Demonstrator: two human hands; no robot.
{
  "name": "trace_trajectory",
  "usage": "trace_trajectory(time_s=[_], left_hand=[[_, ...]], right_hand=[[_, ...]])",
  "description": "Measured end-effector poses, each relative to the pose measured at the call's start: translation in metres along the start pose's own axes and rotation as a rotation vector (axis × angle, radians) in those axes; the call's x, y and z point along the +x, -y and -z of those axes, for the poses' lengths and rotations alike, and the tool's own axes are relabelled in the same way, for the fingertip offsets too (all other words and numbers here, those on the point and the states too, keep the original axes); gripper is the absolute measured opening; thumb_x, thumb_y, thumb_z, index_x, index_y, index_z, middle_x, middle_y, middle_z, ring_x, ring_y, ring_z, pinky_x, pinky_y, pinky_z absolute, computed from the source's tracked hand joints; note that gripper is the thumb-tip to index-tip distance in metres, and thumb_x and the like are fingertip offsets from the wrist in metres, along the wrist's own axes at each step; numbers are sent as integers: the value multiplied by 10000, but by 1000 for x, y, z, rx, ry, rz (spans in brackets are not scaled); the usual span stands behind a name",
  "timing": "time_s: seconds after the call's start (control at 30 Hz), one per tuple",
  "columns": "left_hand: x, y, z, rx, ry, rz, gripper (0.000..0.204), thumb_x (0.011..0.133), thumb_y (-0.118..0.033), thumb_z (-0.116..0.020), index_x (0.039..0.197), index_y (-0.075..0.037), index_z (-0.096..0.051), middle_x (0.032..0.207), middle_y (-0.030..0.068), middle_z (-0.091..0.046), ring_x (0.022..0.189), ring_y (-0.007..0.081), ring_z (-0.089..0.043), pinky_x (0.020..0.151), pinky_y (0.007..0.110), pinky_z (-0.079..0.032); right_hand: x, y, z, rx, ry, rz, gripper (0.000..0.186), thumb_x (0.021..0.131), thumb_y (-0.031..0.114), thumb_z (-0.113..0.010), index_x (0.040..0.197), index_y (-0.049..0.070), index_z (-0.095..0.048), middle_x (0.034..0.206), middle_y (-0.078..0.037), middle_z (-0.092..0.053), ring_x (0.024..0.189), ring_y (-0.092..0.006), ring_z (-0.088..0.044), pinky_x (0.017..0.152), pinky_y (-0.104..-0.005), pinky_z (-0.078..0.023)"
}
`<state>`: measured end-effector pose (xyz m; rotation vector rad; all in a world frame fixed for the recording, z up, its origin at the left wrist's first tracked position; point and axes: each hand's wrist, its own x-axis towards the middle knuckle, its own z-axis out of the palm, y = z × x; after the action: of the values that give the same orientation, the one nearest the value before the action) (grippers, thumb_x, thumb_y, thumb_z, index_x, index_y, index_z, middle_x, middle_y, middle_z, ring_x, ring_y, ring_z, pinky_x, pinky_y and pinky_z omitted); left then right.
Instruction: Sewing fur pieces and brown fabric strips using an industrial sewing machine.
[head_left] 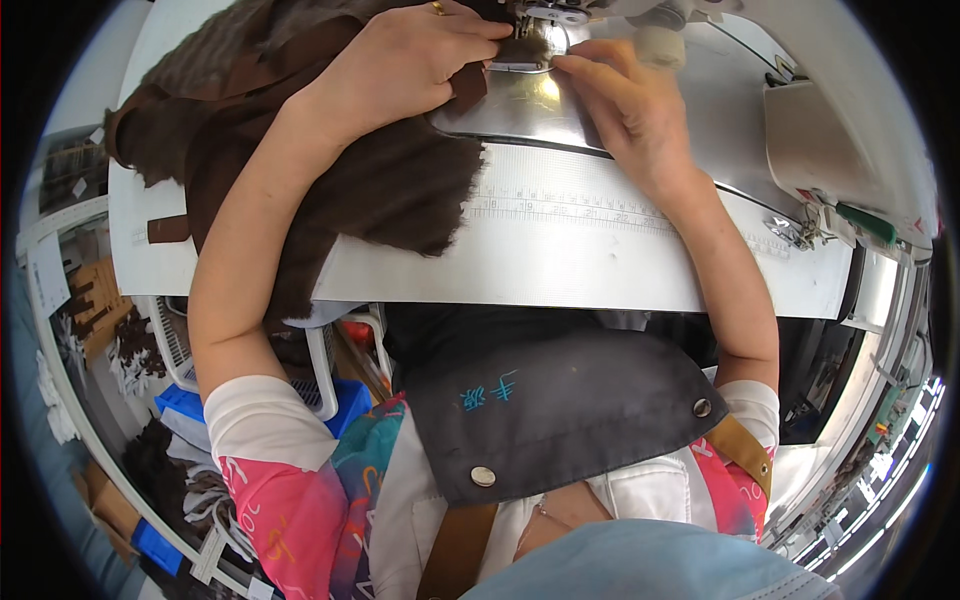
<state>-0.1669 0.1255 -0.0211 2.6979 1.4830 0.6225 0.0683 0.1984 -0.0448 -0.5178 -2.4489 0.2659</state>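
A sewing machine's presser foot (535, 60) sits at the top centre, over a shiny metal bed (500, 112). Dark brown furry fabric (390, 185) spreads across the left of the white table and runs up to the foot. My left hand (410, 60), with a ring on one finger, lies on the fabric left of the foot, its curled fingers gripping it. Just right of the foot, my right hand (630, 115) has thumb and index finger together at the fabric's edge; what is between them is partly hidden.
The table (560, 260) carries a printed ruler strip and a small brown scrap (165, 228) at left. The machine's body (815, 130) fills the right. Below left are white baskets (172, 340), blue bins (350, 400) and cardboard boxes (95, 300) among fabric pieces.
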Motion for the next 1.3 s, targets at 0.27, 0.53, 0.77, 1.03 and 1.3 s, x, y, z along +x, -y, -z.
trace_trajectory(time_s=[0.27, 0.53, 0.77, 1.03, 1.3], left_hand=[[-21, 27, 11, -221, -9, 224, 229, 727, 30, -581, 938, -23, -653, 1083, 52, -656, 980, 199, -617, 818, 299, -490], [-13, 25, 54, -784, -552, 485, 80, 822, -16, -658, 893, 4, -688, 800, 6, -651, 717, 57, -574, 654, 189, -468], [2, 52, 23, 44, -582, 230, 105, 741, -12, -631, 843, 12, -623, 850, 151, -651, 764, 297, -636, 670, 328, -497], [7, 59, 28, -466, -467, 382, 210, 910, -135, -562, 998, 34, -650, 847, 53, -682, 807, 127, -618, 714, 251, -480], [-37, -63, 79, -369, -284, 336, 270, 845, -135, -552, 1090, -91, -657, 1143, 82, -626, 1093, 226, -566, 897, 343, -436]], right_hand=[[2, 3, 0, -62, 28, 78, 180, 763, 85, -665, 942, 72, -674, 896, -64, -610, 843, -261, -552, 730, -359, -440], [44, 52, -47, 187, 36, 329, 341, 722, -3, -600, 1060, 42, -611, 1077, -103, -593, 929, -257, -582, 768, -320, -473], [47, 72, -44, -21, 158, 423, 58, 740, 109, -548, 787, 78, -559, 797, -57, -525, 787, -213, -553, 686, -329, -450], [-18, 50, 12, -67, 78, 128, 236, 668, 63, -669, 897, 31, -623, 799, -54, -513, 719, -213, -517, 616, -343, -436], [-22, 51, 12, -103, 128, 167, 331, 696, 190, -714, 981, 31, -655, 1165, -63, -575, 773, -198, -523, 650, -304, -463]])
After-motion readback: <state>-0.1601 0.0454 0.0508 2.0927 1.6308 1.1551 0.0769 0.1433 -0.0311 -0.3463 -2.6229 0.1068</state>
